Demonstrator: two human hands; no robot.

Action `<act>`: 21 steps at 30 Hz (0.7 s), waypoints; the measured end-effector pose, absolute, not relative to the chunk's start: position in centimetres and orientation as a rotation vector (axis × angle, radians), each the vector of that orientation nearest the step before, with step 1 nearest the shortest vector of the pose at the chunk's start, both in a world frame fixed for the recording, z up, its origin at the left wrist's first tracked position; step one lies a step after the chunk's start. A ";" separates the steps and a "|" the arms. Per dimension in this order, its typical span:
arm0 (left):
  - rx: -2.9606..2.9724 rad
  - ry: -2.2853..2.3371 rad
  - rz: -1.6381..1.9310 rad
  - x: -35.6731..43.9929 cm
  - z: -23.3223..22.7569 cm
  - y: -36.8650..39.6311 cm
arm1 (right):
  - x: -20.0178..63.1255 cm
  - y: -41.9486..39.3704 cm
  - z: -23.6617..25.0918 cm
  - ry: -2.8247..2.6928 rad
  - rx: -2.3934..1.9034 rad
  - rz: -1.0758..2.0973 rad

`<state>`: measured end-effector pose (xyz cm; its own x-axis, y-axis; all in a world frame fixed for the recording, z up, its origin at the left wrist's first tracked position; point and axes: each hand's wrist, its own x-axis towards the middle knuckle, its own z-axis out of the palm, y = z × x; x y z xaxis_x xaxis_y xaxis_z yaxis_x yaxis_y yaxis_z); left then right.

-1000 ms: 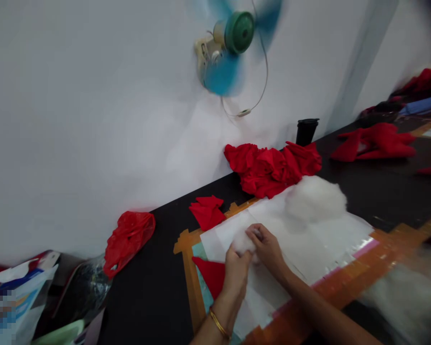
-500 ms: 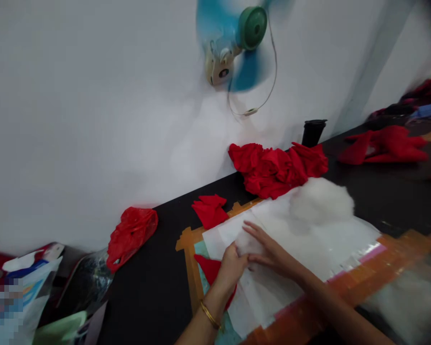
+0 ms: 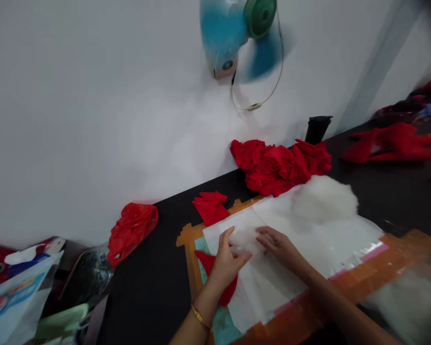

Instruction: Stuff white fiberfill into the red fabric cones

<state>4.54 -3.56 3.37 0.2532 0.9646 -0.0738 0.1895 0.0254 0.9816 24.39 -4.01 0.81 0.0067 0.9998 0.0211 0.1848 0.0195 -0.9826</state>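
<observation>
A small tuft of white stuffing (image 3: 244,238) is between my hands, its edges blending into the white paper (image 3: 273,278) below. My left hand (image 3: 226,261) cups the tuft loosely, with its thumb and index finger apart. Just to the right of the tuft is my right hand (image 3: 277,245), fingers bent and spaced apart. Whether its fingertips touch the fibres is hard to see. A curved red cloth piece (image 3: 230,290) lies partly hidden under my left hand and wrist. Farther back on the paper sits a large heap of white stuffing (image 3: 325,199).
Behind the paper lie a folded red cloth piece (image 3: 211,208) and a red cloth pile (image 3: 280,165). A black cup (image 3: 318,129) stands by the wall. A red plastic bag (image 3: 132,230) is at left. Orange tape (image 3: 366,278) edges the work area. A wall fan (image 3: 233,33) spins above.
My hands have moved apart from around the tuft, my right hand shifting to the right. The left thumb and index finger have spread. The view has tilted slightly.
</observation>
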 end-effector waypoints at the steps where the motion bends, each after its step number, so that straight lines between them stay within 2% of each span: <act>1: 1.519 1.154 0.890 4.9 3.6 -3.8 | 24.0 -4.1 1.0 -1.331 -1.336 1.117; 6: 1.854 1.143 0.852 5.8 3.9 -3.5 | 23.4 -4.8 1.5 -1.442 -1.275 1.219; 11: 1.535 1.283 0.849 4.7 3.7 -2.4 | 24.8 -5.0 1.1 -1.537 -1.322 1.145; 17: 1.354 1.303 0.890 5.5 3.0 -3.0 | 23.3 -5.2 0.7 -1.780 -1.218 0.771; 21: 1.307 1.312 0.879 5.8 2.8 -3.4 | 22.8 -5.1 0.3 -1.777 -1.305 0.677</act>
